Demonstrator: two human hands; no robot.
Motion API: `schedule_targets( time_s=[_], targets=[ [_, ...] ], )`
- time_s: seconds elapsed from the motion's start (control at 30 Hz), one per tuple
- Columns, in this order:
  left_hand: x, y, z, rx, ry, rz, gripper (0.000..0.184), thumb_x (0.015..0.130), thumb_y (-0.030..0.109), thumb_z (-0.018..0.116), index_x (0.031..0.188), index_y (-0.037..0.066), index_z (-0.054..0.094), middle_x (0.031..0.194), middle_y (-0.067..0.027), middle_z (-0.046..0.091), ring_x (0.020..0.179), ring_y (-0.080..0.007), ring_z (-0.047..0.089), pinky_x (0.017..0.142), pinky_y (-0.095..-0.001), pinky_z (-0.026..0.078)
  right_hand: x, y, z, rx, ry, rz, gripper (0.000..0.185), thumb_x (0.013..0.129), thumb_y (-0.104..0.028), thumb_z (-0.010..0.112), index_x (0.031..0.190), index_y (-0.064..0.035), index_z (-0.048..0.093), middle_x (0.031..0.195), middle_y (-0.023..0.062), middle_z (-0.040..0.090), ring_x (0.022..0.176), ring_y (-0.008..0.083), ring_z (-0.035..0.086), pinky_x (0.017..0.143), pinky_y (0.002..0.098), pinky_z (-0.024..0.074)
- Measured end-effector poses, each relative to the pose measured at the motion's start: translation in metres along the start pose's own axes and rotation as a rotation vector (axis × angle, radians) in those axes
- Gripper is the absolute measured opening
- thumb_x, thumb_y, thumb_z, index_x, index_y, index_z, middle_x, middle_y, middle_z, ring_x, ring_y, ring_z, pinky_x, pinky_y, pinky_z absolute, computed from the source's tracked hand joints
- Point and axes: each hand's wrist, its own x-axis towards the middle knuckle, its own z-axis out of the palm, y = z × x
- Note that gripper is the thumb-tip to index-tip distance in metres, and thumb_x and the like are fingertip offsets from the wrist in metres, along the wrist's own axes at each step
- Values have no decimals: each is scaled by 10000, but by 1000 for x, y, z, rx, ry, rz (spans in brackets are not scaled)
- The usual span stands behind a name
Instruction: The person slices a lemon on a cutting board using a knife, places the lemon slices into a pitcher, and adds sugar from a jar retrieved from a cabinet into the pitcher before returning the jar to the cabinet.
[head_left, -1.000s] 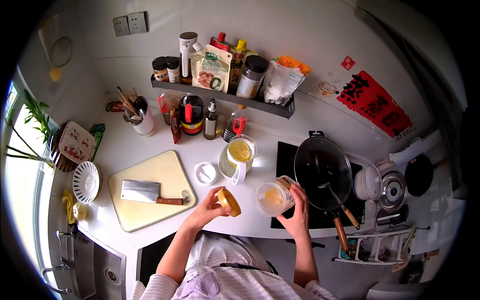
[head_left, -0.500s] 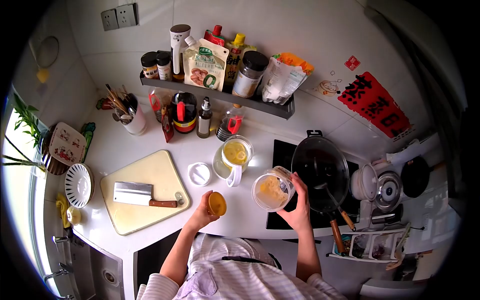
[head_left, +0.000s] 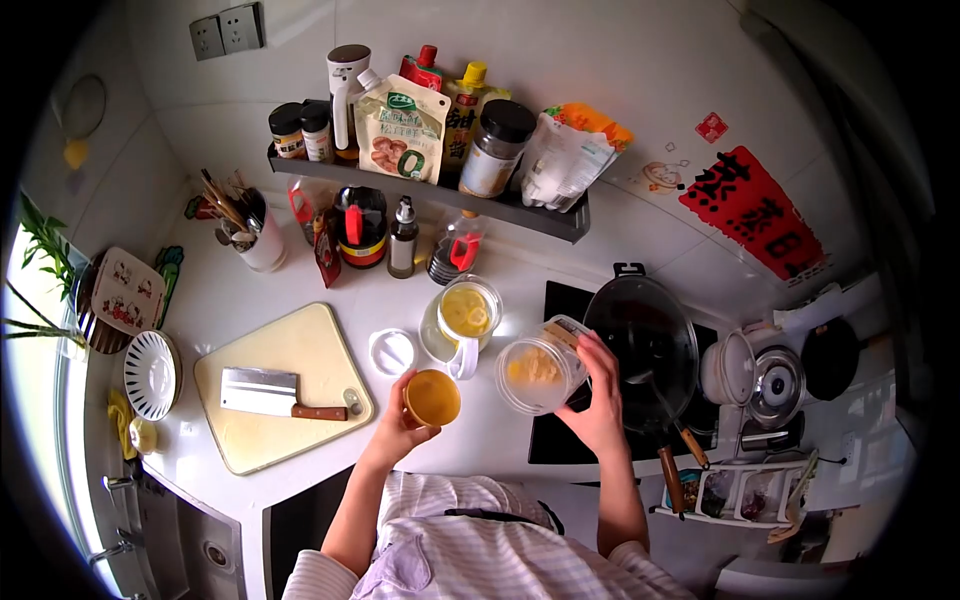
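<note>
Fingers of my left hand [head_left: 398, 425] curl around the side of a small amber cup [head_left: 433, 398], its round face turned up toward me. My right hand [head_left: 598, 400] grips a clear plastic jar [head_left: 545, 368] from its right side. The jar is tilted, with its round end toward the left, and pale yellow clumps show inside. A glass pitcher [head_left: 432, 330] with lemon slices in liquid stands behind the two containers. Close to the cup, a white round lid [head_left: 394, 352] lies on the counter.
A cleaver [head_left: 262, 391] rests on the cutting board [head_left: 290, 440] at left. A lidded wok [head_left: 642, 335] sits on the black cooktop [head_left: 560, 440] at right. Behind are a utensil holder [head_left: 263, 245], bottles and a wall shelf [head_left: 430, 190] of condiments. The sink [head_left: 190, 545] is lower left.
The amber cup has moved slightly right and up, and its round face shows more fully. The clear jar has tipped further to the left. Both hands keep their hold.
</note>
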Motion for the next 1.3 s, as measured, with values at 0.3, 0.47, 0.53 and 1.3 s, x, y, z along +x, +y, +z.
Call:
schedule_targets(
  time_s=[0.3, 0.47, 0.53, 1.3],
  targets=[
    [19, 37, 7, -99, -3, 64, 1010, 750, -184, 669, 1534, 210, 168, 1443, -59, 397, 1272, -194, 491, 1018, -330, 470, 54, 0, -11, -211, 21, -145, 903, 540, 15, 852, 1344, -121, 466, 1426, 117, 436, 1346, 377, 401, 1115, 536, 354],
    [29, 41, 6, -172, 4, 81, 1013, 750, -192, 663, 1534, 218, 169, 1439, -62, 394, 1272, -193, 484, 1007, -325, 474, 68, 8, -1, -189, 20, -168, 904, 542, 13, 852, 1348, -123, 467, 1417, 115, 440, 1341, 375, 403, 1114, 538, 351],
    [33, 38, 4, -166, 39, 92, 1012, 750, -190, 665, 1533, 218, 169, 1440, -62, 393, 1267, -192, 487, 1002, -324, 479, 68, 17, 10, -252, -18, -77, 900, 549, 9, 850, 1356, -128, 475, 1405, 110, 445, 1328, 366, 410, 1114, 537, 344],
    [47, 34, -20, -173, 95, 53, 1006, 751, -153, 691, 1540, 203, 179, 1400, -72, 454, 1220, -188, 526, 970, -316, 486, 76, 29, 41, -401, -71, 25, 861, 562, 55, 803, 1348, -113, 494, 1385, 111, 456, 1316, 352, 410, 1091, 474, 371]
  ],
)
